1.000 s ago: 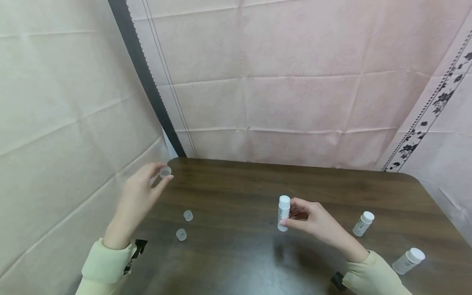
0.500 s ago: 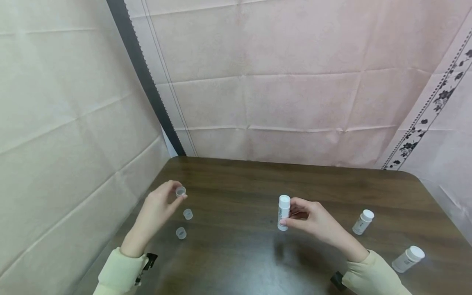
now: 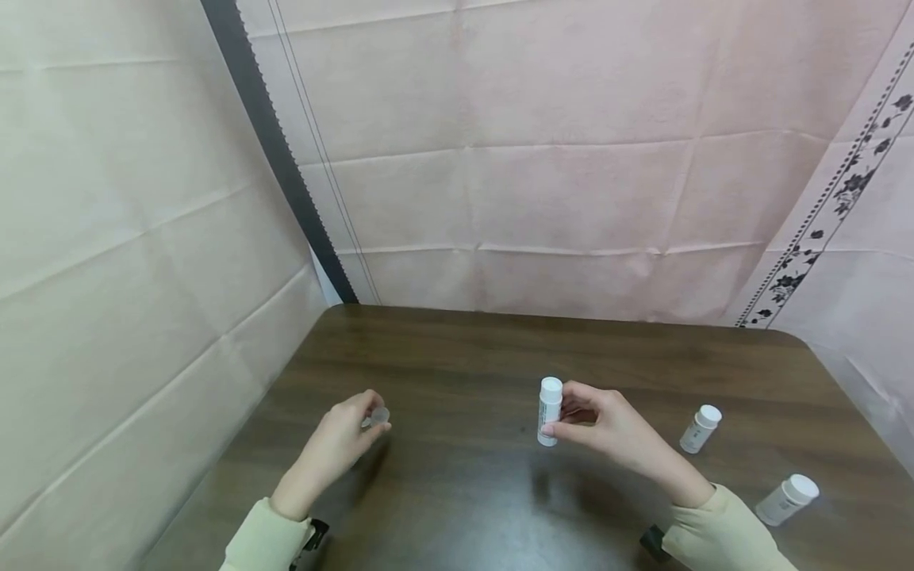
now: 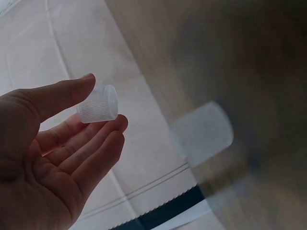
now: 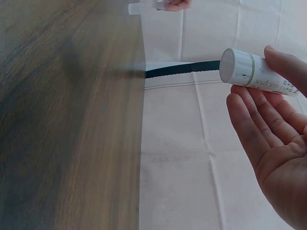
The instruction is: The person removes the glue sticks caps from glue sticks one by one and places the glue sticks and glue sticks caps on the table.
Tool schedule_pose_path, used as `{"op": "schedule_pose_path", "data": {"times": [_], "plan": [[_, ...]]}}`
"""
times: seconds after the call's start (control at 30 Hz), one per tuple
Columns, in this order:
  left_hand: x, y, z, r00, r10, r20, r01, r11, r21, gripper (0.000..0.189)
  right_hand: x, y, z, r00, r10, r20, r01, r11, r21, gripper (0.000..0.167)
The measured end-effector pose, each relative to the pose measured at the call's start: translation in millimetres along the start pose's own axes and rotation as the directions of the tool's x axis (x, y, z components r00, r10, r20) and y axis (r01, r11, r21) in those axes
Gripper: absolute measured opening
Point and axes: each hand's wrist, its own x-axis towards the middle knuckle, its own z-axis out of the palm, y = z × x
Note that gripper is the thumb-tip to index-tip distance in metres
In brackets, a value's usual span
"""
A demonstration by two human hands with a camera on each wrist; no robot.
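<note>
My left hand (image 3: 346,436) pinches a small translucent ribbed cap (image 4: 98,105) between thumb and fingers, low over the left part of the table. Another translucent cap (image 4: 206,134) appears blurred on the tabletop in the left wrist view. In the head view, my left hand and forearm hide most of the loose caps' spot. My right hand (image 3: 603,424) grips an upright white glue stick (image 3: 549,412) by its side, above the middle of the table. Printed lettering shows on the glue stick (image 5: 259,72) in the right wrist view, with its white end facing the table.
Two more white glue sticks stand at the right: a slimmer one (image 3: 700,430) and a thicker one (image 3: 788,500) nearer the front. The dark wooden table (image 3: 457,357) ends at a pale cloth backdrop (image 3: 571,198), with another cloth (image 3: 128,262) along the left.
My left hand has moved right and toward me with the cap, and now covers the two loose caps seen before. My right hand and its glue stick stay in place.
</note>
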Motion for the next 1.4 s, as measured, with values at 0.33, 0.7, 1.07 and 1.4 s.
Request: {"op": "schedule_pose_path", "data": {"times": [0.33,0.7,1.07,1.4], "plan": [[-4.8,0.7,19.9,0.992,-0.012,0.124,0.013,1.0,-0.007,0.021,0.1,3,1,1.0,-0.02,0.009,0.02,1.0,0.005,0.027],[-4.5,-1.9,24.6,0.983,-0.016,0.182,0.018,1.0,-0.011,0.021,0.6,4,0,1.0,-0.022,0.003,0.022,1.0,-0.013,0.027],[-8.3,-4.4,23.7,0.98,-0.043,0.193,0.041,0.999,0.011,0.023,0.8,4,1,0.999,-0.029,0.014,0.029,1.0,-0.009,0.026],[-8.5,-4.0,24.1,0.97,-0.043,0.238,0.036,0.999,0.036,0.028,4.1,5,3,0.999,-0.046,0.013,0.046,0.999,-0.012,0.025]]}}
